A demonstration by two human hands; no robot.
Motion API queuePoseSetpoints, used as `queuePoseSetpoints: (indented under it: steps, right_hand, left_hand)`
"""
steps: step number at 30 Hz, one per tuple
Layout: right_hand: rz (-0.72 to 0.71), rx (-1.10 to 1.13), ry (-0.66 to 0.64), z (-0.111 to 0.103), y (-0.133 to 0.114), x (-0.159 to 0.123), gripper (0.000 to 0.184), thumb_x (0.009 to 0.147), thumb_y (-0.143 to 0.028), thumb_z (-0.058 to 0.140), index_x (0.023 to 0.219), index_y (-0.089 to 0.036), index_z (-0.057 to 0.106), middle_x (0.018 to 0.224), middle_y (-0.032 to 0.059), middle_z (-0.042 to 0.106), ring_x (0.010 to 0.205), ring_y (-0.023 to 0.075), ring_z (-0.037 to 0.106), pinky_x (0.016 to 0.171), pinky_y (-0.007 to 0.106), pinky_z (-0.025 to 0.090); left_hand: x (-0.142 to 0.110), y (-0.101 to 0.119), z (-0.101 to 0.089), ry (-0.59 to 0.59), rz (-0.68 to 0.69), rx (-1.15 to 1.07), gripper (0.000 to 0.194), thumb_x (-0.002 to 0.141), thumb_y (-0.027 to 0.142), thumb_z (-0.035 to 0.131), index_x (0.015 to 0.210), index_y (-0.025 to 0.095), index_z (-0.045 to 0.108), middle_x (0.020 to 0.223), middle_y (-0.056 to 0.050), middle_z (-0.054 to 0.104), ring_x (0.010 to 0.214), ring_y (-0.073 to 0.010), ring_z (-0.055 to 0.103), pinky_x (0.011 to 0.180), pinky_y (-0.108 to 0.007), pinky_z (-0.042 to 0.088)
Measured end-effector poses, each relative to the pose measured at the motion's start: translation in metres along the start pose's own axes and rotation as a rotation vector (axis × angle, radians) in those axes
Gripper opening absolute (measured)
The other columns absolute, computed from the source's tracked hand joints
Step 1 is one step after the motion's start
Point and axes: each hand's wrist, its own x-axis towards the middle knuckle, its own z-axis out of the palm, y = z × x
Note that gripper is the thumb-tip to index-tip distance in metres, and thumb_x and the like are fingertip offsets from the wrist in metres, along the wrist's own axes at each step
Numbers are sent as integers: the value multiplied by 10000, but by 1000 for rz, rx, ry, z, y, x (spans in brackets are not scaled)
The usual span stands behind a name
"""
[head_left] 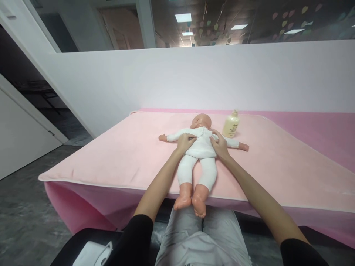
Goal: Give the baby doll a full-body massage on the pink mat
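Observation:
A baby doll (pixel 201 147) in a white long-sleeved top and white leggings lies on its back on the pink padded cover, arms stretched sideways. The doll's head is at the far side, turned to the left, and its bare feet stick out past the near edge. My left hand (pixel 186 143) is closed around the left side of its chest, with some fingers hidden. On the other side of the chest, below the shoulder, my right hand (pixel 219 144) grips it, thumb on the front. A pale yellow pump bottle (pixel 230 125) stands just beyond the doll's arm on the right.
The pink cover (pixel 111 155) lies over a table with a darker pink cloth hanging down. Behind it rises a white partition (pixel 222 77) with glass above. A white object with a loop (pixel 93 254) rests on a black surface at lower left, near a white door (pixel 22 133).

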Motion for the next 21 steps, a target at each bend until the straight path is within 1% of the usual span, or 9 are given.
queuePoseSetpoints:
  steps: [3,5,9,11,12,13,17,19,21]
  right_hand:
    - [-45,-130,-143,2,4,7,343,769,-316,611,1072,-186,704,1151,99,673,952,253,652,908,425,498]
    - [-78,-216,-252,3,4,11,212,785,-264,613,931,-207,757,1039,82,714,975,272,662,942,428,480]
    - [-76,-355,-315,2,-4,13,202,836,-237,590,934,-212,764,985,78,721,902,263,686,882,389,493]
    - [-73,-401,-336,1,-8,10,229,861,-241,566,991,-201,751,1028,76,712,924,238,684,876,341,487]
    - [-69,-428,-349,1,-11,9,245,874,-244,550,1016,-195,743,1050,74,707,941,225,681,878,318,479]
    - [-67,-463,-368,0,-13,8,261,886,-252,531,1036,-193,737,1064,73,704,950,215,677,879,301,472]
    - [-94,-631,-463,-3,-20,15,322,919,-290,454,1082,-213,721,1068,74,709,952,212,662,870,297,452]
    - [-97,-658,-481,-5,-23,28,331,914,-286,440,1081,-217,717,1082,71,705,984,216,650,877,300,446]
    - [-65,-606,-402,-5,-25,41,347,910,-290,436,1135,-210,688,1151,64,681,1050,206,628,905,287,439]
  left_hand:
    - [-2,16,-7,-27,85,137,209,829,208,583,942,190,758,937,-69,739,915,-228,660,907,-366,462]
    - [-3,32,-14,23,181,213,249,846,196,553,1008,207,742,915,-70,734,903,-221,650,950,-385,420]
    - [0,53,-20,338,299,147,284,920,244,464,1084,220,694,1031,-71,702,995,-195,615,972,-354,402]
    - [4,51,-14,479,266,129,294,934,238,433,1094,209,678,1127,-83,663,1099,-192,576,1001,-345,395]
    - [6,47,-10,488,233,144,295,930,227,440,1117,203,666,1180,-89,639,1152,-197,550,1025,-351,383]
    - [7,41,-5,447,185,170,297,918,215,460,1142,196,655,1217,-96,620,1187,-206,531,1043,-364,372]
    - [12,14,12,85,-52,245,293,869,216,547,1131,182,675,1174,-97,657,1133,-235,575,1016,-389,403]
    - [13,5,15,70,-134,234,252,863,233,563,1063,188,710,1101,-84,689,1075,-230,606,983,-377,427]
    - [13,-2,15,121,-169,186,218,848,252,590,1004,194,732,1057,-70,706,1034,-215,625,963,-354,441]
